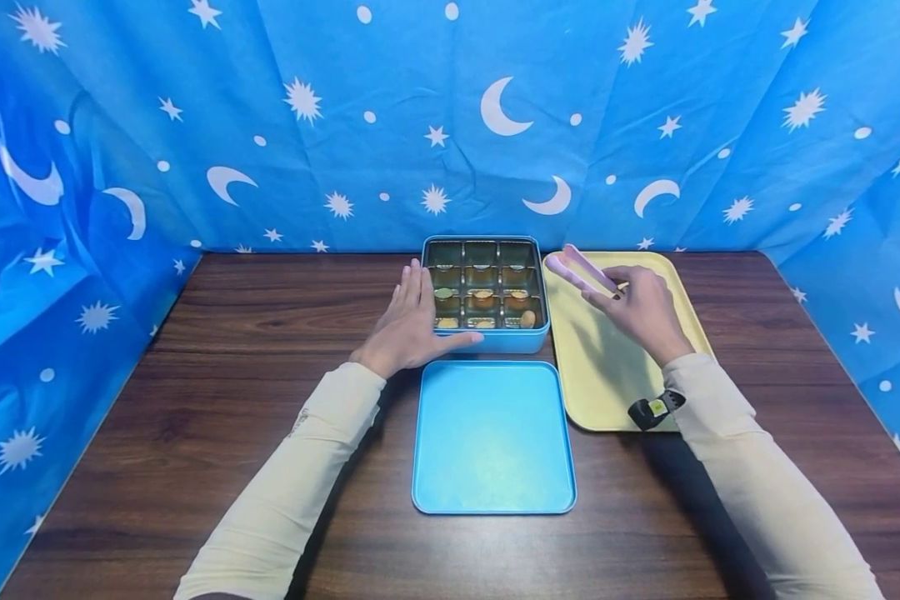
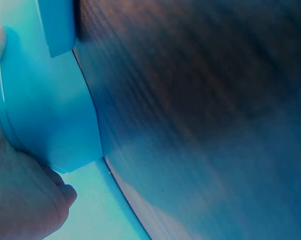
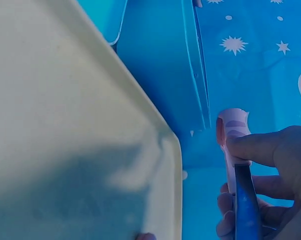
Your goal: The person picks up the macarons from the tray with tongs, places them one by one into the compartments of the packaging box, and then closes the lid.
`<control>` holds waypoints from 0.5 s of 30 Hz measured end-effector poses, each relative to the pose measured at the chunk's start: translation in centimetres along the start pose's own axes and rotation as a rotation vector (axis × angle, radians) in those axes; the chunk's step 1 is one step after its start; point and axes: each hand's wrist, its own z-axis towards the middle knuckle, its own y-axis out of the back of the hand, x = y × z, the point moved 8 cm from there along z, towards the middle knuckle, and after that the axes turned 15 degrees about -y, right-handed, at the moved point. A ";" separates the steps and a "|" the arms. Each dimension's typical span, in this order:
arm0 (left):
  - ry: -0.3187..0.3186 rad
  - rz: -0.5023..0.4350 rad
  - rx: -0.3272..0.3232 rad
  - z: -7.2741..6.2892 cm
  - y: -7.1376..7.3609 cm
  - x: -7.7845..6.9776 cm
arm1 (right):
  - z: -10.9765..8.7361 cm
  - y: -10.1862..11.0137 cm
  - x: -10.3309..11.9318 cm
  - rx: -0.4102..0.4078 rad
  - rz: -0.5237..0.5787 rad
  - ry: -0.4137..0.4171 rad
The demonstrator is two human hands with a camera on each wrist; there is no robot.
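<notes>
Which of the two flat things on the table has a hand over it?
The yellow tray: the right hand, gripping pink tongs, is above it. The blue lid, lying beside it in front of the blue box, has no hand over it.

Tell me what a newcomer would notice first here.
Probably the bright blue fabric backdrop with white moons and stars, hanging behind the brown wood-grain table. Next, the open, divided square blue box touched by the left hand, and the V-shaped pink tongs in the right hand above the yellow rectangular tray.

Both arms [image 1: 281, 492] fwd, L grip [image 1: 407, 323] w/ straight fingers [image 1: 416, 285] & thumb [image 1: 457, 340] out, R grip [image 1: 647, 307] in a pinch.
</notes>
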 end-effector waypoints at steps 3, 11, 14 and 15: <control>-0.002 0.005 -0.002 -0.1 0.1 -0.1 | 0.3 -0.5 0.5 0.013 -0.001 -0.005; 0.006 0.010 -0.006 0.0 0.0 0.0 | 1.1 -1.9 1.6 0.045 0.032 -0.013; 0.005 0.009 -0.004 0.0 0.0 0.0 | 1.3 -2.5 2.0 0.063 0.038 -0.028; 0.006 0.011 -0.003 0.0 0.0 0.0 | 1.4 -2.7 2.0 0.069 0.041 -0.036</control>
